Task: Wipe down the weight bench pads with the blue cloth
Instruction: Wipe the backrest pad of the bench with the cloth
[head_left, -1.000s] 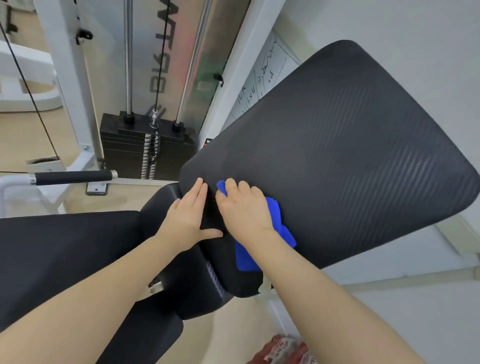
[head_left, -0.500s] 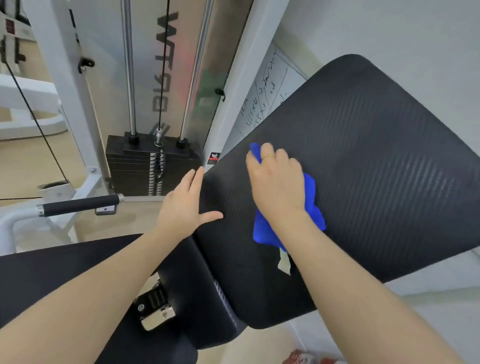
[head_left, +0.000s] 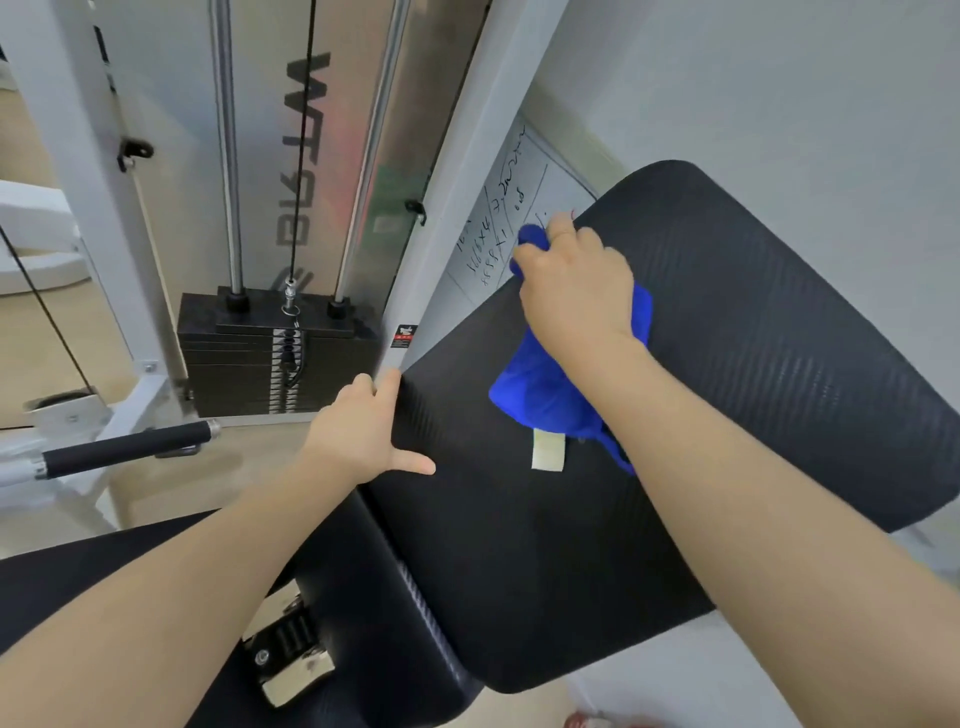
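Pressing down on the blue cloth (head_left: 545, 395), the right hand (head_left: 576, 286) lay high on the tilted back pad (head_left: 753, 364) of the weight bench, close to the pad's upper left edge. Its fingers were bent over the bunched cloth and held it against the ribbed black surface; a fold of blue stuck out past the fingertips at the pad's edge, and the rest trailed from under the wrist toward the person, with a pale label (head_left: 548, 451) lying flat on the pad at the cloth's lower end. The left hand (head_left: 363, 431) rested on the left edge of the same pad, lower down, fingers straight and close together along the rim, thumb spread out across the pad's face, gripping nothing. Below the back pad, the black seat pad (head_left: 78, 566) stretched off to the left, and a metal hinge bracket (head_left: 291, 660) showed in the gap between the two pads. Behind the bench stood a white cable machine frame (head_left: 67, 156) with a black weight stack (head_left: 280, 353) on two chrome guide rods, and a black-gripped handle (head_left: 130, 449) stuck out at the left. A whiteboard (head_left: 509, 228) with handwriting leaned on the wall just behind the pad's upper edge.
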